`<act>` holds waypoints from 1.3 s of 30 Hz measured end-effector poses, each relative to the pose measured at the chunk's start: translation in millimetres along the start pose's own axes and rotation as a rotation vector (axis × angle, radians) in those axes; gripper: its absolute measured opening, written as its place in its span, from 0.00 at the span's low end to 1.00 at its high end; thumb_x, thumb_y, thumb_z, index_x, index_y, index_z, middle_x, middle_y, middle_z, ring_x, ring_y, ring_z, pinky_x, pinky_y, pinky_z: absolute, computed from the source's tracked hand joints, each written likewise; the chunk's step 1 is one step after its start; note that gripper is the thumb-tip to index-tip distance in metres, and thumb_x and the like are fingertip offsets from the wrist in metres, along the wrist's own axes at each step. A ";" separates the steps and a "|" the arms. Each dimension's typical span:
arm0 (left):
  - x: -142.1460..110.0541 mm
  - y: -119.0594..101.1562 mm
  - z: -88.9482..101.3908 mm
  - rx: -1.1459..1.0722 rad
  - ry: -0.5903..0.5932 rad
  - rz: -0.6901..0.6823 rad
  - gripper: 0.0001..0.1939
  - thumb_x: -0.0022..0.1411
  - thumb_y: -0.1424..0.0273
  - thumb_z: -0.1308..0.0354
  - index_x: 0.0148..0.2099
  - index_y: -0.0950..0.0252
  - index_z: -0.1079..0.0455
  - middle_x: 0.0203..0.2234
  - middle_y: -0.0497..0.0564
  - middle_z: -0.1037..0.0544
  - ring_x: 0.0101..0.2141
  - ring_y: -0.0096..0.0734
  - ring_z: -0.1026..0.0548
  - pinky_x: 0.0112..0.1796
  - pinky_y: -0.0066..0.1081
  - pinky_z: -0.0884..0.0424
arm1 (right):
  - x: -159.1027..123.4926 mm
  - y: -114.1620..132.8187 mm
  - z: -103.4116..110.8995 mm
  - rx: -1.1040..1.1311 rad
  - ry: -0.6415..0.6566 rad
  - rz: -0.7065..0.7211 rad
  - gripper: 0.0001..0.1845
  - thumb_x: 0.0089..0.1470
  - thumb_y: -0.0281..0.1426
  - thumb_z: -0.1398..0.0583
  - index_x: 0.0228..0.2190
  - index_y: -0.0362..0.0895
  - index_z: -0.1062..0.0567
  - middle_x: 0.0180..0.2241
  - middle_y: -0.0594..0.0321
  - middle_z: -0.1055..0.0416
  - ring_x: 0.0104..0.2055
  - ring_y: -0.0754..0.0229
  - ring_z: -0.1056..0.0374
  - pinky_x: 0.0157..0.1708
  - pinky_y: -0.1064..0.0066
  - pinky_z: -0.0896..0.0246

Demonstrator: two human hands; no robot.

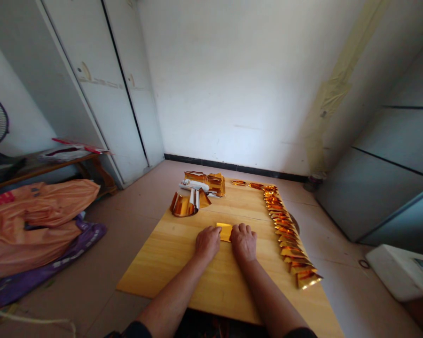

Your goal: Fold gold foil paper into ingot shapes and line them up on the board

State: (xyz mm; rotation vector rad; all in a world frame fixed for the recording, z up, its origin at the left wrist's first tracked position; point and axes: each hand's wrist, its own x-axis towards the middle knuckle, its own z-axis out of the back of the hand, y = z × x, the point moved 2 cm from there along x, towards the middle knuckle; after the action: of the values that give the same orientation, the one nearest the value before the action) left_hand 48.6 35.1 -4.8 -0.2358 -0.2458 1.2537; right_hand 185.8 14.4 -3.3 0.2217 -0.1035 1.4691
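A small piece of gold foil paper (224, 231) lies on the wooden board in front of me. My left hand (207, 243) is closed at its left edge, thumb and fingers pressed on it. My right hand (244, 240) has its fingers curled over the right edge, hiding that side. Down the board's right side runs a long row of folded gold paper pieces (285, 230). Toward the back left stand loose curled gold sheets (185, 205), and behind them a stack of gold paper (216, 182) with a white roll (195, 185).
The wooden board (162, 258) is my work surface. To the left, an orange bag (52, 211) and a purple bag (56, 263) lie by a low wooden bench (98, 171). A grey cabinet (384, 141) and a white box (402, 272) stand at the right.
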 end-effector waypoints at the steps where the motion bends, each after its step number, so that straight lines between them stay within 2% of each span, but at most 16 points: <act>1: -0.1 -0.9 0.3 0.012 0.002 0.001 0.16 0.64 0.72 0.53 0.51 0.59 0.31 0.42 0.51 0.24 0.44 0.33 0.27 0.44 0.30 0.33 | -0.1 0.0 0.1 -0.001 0.001 -0.001 0.06 0.55 0.29 0.42 0.36 0.45 0.27 0.38 0.56 0.31 0.43 0.54 0.39 0.37 0.66 0.51; 7: -2.3 -5.5 2.6 0.093 0.000 0.004 0.17 0.66 0.71 0.58 0.50 0.59 0.31 0.39 0.53 0.25 0.42 0.34 0.28 0.42 0.31 0.34 | -0.3 -0.2 -2.5 -0.021 -0.019 0.001 0.08 0.59 0.29 0.47 0.36 0.45 0.28 0.39 0.56 0.31 0.43 0.55 0.39 0.37 0.66 0.50; 13: -3.2 -5.7 1.4 0.133 -0.030 -0.004 0.16 0.67 0.69 0.58 0.48 0.59 0.30 0.40 0.54 0.28 0.42 0.35 0.31 0.41 0.33 0.34 | -0.9 -1.9 -9.4 -0.054 -0.058 -0.001 0.11 0.61 0.30 0.49 0.41 0.47 0.28 0.55 0.54 0.39 0.46 0.54 0.40 0.38 0.65 0.49; 15: -2.8 -5.2 -0.2 0.134 -0.053 -0.022 0.15 0.67 0.68 0.57 0.48 0.58 0.30 0.46 0.54 0.29 0.45 0.37 0.32 0.42 0.35 0.35 | -1.1 -1.4 -8.2 -0.052 -0.035 0.016 0.11 0.61 0.30 0.49 0.41 0.46 0.28 0.52 0.54 0.36 0.46 0.54 0.40 0.38 0.65 0.50; 18: -1.2 -3.8 -4.0 0.118 -0.077 -0.093 0.15 0.66 0.70 0.56 0.50 0.55 0.31 0.56 0.51 0.34 0.51 0.41 0.37 0.46 0.41 0.37 | -1.0 0.3 -3.5 -0.040 0.008 0.034 0.10 0.61 0.29 0.50 0.38 0.45 0.29 0.43 0.55 0.30 0.44 0.54 0.39 0.38 0.65 0.50; 20: 0.4 -1.6 -7.4 0.095 -0.067 -0.139 0.16 0.65 0.72 0.54 0.52 0.54 0.32 0.58 0.48 0.35 0.56 0.42 0.40 0.50 0.44 0.41 | -1.3 0.6 0.5 -0.033 0.016 0.035 0.10 0.61 0.28 0.50 0.37 0.45 0.29 0.40 0.56 0.30 0.43 0.55 0.39 0.38 0.65 0.51; 26: 2.0 4.8 -11.4 0.036 -0.040 -0.134 0.18 0.66 0.72 0.55 0.55 0.50 0.36 0.59 0.45 0.35 0.61 0.42 0.47 0.56 0.54 0.52 | -7.1 -10.9 10.5 0.000 0.035 0.087 0.12 0.61 0.31 0.49 0.41 0.49 0.28 0.44 0.59 0.30 0.46 0.57 0.40 0.41 0.66 0.51; 30: -1.0 4.6 -7.7 0.022 -0.025 -0.130 0.20 0.65 0.71 0.56 0.57 0.50 0.38 0.60 0.45 0.37 0.61 0.43 0.46 0.57 0.55 0.52 | -8.6 -26.8 13.2 0.068 0.016 0.109 0.14 0.60 0.33 0.48 0.45 0.54 0.28 0.48 0.63 0.31 0.50 0.58 0.41 0.46 0.66 0.51; 33: -2.7 4.3 -6.6 0.018 -0.022 -0.130 0.20 0.65 0.72 0.55 0.57 0.50 0.39 0.60 0.45 0.37 0.60 0.43 0.45 0.56 0.55 0.52 | -5.4 -32.2 10.4 0.135 0.004 0.066 0.15 0.58 0.31 0.47 0.45 0.52 0.27 0.54 0.61 0.35 0.53 0.56 0.43 0.47 0.66 0.49; 36: -3.4 4.5 -6.9 0.019 -0.031 -0.141 0.21 0.64 0.71 0.54 0.58 0.51 0.39 0.60 0.45 0.37 0.60 0.43 0.45 0.57 0.56 0.52 | -1.5 -24.7 5.6 0.231 -0.029 -0.009 0.18 0.55 0.30 0.45 0.48 0.49 0.28 0.59 0.57 0.42 0.57 0.55 0.45 0.48 0.66 0.47; 39: -3.3 5.3 -6.4 0.019 -0.033 -0.143 0.21 0.63 0.70 0.54 0.58 0.52 0.39 0.60 0.46 0.37 0.60 0.43 0.45 0.57 0.55 0.52 | -0.4 -7.6 0.5 0.269 -0.004 -0.061 0.23 0.51 0.37 0.41 0.50 0.49 0.30 0.59 0.56 0.42 0.59 0.51 0.47 0.51 0.61 0.49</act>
State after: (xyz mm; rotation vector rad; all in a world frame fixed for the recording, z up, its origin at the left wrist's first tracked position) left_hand 44.7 33.2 -12.7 -0.1783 -0.2741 1.1185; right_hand 193.3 13.2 -3.6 0.4421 0.0978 1.4194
